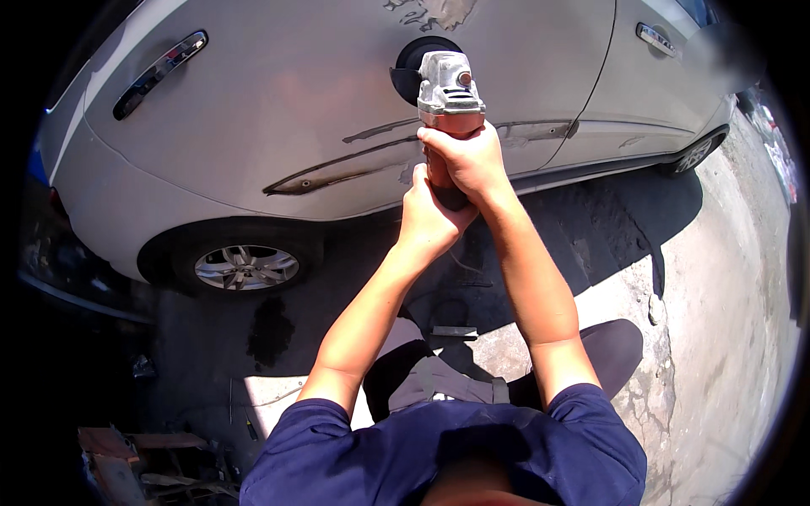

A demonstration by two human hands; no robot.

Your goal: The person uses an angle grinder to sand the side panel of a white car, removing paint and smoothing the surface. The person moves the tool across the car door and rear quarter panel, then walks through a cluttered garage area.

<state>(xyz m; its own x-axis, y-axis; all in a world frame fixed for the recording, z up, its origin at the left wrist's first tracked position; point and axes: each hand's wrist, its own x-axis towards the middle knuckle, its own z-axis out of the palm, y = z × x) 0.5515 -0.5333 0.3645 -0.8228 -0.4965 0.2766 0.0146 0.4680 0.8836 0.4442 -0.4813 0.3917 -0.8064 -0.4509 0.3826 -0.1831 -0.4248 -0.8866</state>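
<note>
An angle grinder (pixel 447 88) with a silver head and an orange-red body is held up against the light silver car's door panel (pixel 270 101), its black disc (pixel 409 72) on or very near the paint below a ragged bare patch (pixel 430 12). My right hand (pixel 468 162) is closed around the tool's body just behind the head. Lower down, my left hand (pixel 426 215) grips the handle end. Dark scuffed bands (pixel 337 171) run across the panel beside the grinder, partly behind my hands.
Below the door are a rear wheel (pixel 246 266), stained concrete (pixel 717 278) and a small metal bar (pixel 454 332). A dark hose or cable (pixel 654 295) lies at the right. Clutter (pixel 118 447) stands at lower left; chrome handles (pixel 160 74) are on the doors.
</note>
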